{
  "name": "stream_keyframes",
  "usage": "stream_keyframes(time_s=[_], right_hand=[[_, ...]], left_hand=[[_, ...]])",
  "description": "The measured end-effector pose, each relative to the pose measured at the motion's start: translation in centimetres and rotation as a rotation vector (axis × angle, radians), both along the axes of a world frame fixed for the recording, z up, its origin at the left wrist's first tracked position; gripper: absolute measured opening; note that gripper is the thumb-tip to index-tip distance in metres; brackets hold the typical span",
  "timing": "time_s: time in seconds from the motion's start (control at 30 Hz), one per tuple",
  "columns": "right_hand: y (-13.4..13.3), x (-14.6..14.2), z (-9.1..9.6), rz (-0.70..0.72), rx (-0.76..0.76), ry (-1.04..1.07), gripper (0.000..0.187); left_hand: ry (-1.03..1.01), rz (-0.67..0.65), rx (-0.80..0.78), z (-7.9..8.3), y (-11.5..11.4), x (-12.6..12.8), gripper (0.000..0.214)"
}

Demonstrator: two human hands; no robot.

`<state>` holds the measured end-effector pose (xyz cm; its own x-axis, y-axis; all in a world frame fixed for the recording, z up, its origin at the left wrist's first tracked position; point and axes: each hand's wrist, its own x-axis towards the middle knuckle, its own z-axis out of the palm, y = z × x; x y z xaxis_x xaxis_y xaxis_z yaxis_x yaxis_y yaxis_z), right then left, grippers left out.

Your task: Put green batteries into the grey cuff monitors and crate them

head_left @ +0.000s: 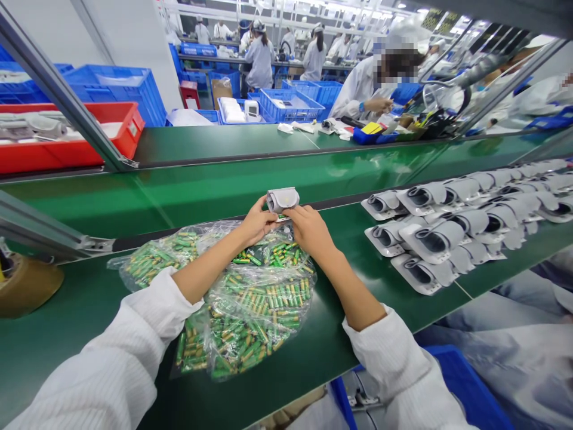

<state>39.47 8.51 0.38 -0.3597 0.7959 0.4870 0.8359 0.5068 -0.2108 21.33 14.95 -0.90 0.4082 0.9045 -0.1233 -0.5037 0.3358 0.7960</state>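
1. Cuff unit [283, 200], grey-white with a wrapped band: held up between both hands, over the far edge of the battery bags and close to the belt's dark divider strip.
2. Left hand [257, 222]: closed on the unit's left end, fingers curled round it. Right hand [308, 230]: closed on the right end, fingers running toward the underside. Both bare; both grip this one object.
3. White sleeves [107, 364]: cover both forearms from the elbow side, reaching in from the near edge of the view.
4. Clear plastic bags [255, 310] of green AA-size batteries: lying directly under the forearms, on the near green conveyor belt [67, 340]. Number of bags uncertain.
5. Matching cuff units [432, 239]: on the belt to the right, in staggered rows, dark round openings showing, well apart from the hands.
6. Brown tape roll [24, 286]: near left, at the belt's edge. Blue crate [465, 388]: near right, below the belt.
7. Far side: second green belt [224, 140]; red tray [111, 122] and blue crates [116, 89] at far left; co-worker's hand [378, 106] at far right, beyond the belt. Further back, people in white coats [259, 63] stand at benches.
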Motion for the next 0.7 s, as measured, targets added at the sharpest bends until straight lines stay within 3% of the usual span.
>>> stream_keyframes(time_s=[0.1, 0.17, 0.3, 0.4, 0.6, 0.7], right_hand=[[-0.3, 0.2, 0.2, 0.059, 0.043, 0.122, 0.048], [-0.8, 0.3, 0.7, 0.083, 0.067, 0.227, 0.042], [-2.3, 1.0, 1.7, 0.153, -0.176, 0.197, 0.024], [-2.8, 1.7, 1.8, 0.174, -0.356, 0.084, 0.023], [-2.7, 2.5, 1.3, 0.181, -0.445, 0.089, 0.027], [-2.7, 2.7, 1.8, 0.173, -0.455, 0.188, 0.022]], left_hand=[[-0.01, 0.081, -0.012, 0.4, 0.1, 0.1, 0.079], [-0.001, 0.152, -0.01, 0.5, 0.2, 0.1, 0.078], [0.032, 0.216, -0.008, 0.4, 0.4, 0.1, 0.082], [0.062, 0.228, -0.006, 0.2, 0.7, 0.1, 0.085], [0.096, 0.237, 0.025, 0.0, 1.0, 0.2, 0.087], [0.084, 0.23, 0.042, 0.0, 0.9, 0.1, 0.081]])
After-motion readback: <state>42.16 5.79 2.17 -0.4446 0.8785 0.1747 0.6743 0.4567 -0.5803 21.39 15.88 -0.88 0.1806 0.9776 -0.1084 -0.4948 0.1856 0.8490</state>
